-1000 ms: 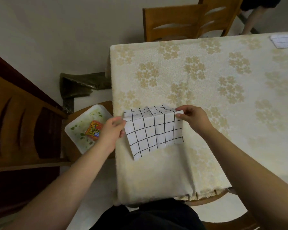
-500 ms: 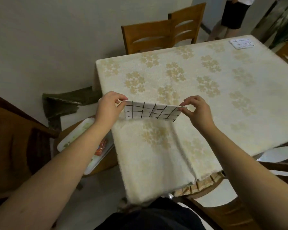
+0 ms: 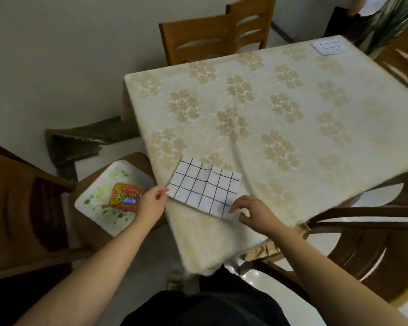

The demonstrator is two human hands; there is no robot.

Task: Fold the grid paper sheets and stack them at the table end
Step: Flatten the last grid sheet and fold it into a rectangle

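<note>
A white grid paper sheet (image 3: 204, 187), folded into a flat rectangle, lies on the near left corner of the table (image 3: 292, 118), which wears a cream floral cloth. My left hand (image 3: 151, 203) pinches the sheet's near left corner. Over its near right corner hovers my right hand (image 3: 253, 211), fingers spread and relaxed, fingertips at or just above the paper. A small stack of folded grid paper (image 3: 329, 47) rests at the table's far right end.
Left of the table a chair seat carries a white tray (image 3: 97, 203) with an orange packet (image 3: 125, 197). Wooden chairs (image 3: 218, 36) stand at the far side and a dark chair (image 3: 375, 243) at the near right. A person stands at the top right.
The folded sheet was held up in the air between both hands; now it lies flat on the table corner. My right hand has let go of it. The view shifted.
</note>
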